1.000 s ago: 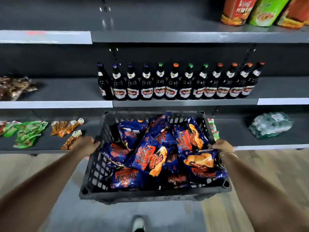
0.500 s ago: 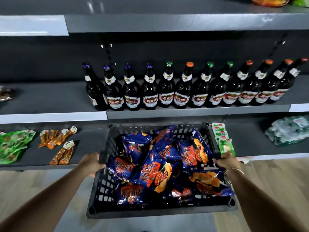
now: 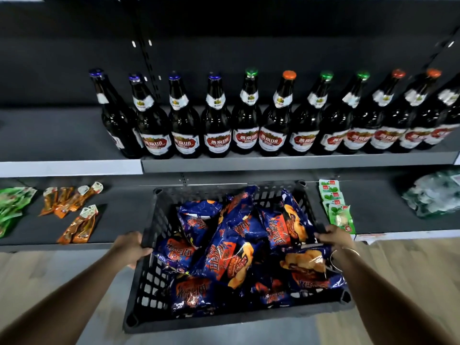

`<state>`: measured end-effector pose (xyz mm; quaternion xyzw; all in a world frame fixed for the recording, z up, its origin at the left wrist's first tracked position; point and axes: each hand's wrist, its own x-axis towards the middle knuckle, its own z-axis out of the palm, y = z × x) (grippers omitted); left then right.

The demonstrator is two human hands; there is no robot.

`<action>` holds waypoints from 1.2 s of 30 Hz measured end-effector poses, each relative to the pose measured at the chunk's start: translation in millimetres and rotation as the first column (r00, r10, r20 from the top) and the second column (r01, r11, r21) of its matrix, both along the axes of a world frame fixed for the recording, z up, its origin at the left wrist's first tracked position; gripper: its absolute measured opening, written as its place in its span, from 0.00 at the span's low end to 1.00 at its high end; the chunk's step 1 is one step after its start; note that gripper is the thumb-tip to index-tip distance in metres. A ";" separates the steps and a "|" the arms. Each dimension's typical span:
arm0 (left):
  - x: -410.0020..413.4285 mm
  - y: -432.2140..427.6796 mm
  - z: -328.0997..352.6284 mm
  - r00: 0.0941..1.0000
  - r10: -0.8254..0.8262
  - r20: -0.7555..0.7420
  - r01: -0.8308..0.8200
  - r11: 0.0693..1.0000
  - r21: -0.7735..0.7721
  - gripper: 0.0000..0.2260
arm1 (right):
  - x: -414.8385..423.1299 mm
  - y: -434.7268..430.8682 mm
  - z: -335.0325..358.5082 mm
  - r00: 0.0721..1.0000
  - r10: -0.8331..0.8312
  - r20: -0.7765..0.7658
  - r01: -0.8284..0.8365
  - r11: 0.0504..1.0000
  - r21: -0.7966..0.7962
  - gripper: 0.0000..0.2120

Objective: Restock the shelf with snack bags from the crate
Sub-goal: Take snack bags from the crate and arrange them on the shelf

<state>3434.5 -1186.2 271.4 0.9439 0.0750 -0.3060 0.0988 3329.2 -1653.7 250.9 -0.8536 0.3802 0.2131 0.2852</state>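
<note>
Our left hand (image 3: pixel 130 247) and right hand (image 3: pixel 334 239) grip the crate (image 3: pixel 149 277); tilting it could spill chip bags (image 3: pixel 224 255) short of the shelf (image 3: pixel 124 220).

Dim, soft overhead light — motion blur, wide-angle bending at edges.
</note>
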 end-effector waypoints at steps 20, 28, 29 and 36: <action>19.5 -18.6 -9.4 0.993 0.113 0.022 -0.107 0.979 -0.172 0.07 | 6.6 -5.0 -16.7 0.990 -0.046 -0.135 0.039 0.998 -0.055 0.24; 16.6 -37.5 5.1 0.966 0.159 0.203 -0.126 0.978 -0.168 0.22 | 4.9 -2.3 -4.7 0.990 -0.142 -0.005 0.142 0.989 -0.047 0.23; 15.9 -44.8 11.9 0.959 0.149 0.239 -0.104 0.976 -0.190 0.22 | 3.5 -3.0 -0.4 0.990 -0.142 0.012 0.142 0.988 -0.051 0.21; 0.7 -83.2 55.7 0.965 0.094 0.246 0.040 0.871 -0.489 0.10 | -8.6 -11.6 51.4 0.972 -0.161 0.170 0.178 0.980 -0.087 0.12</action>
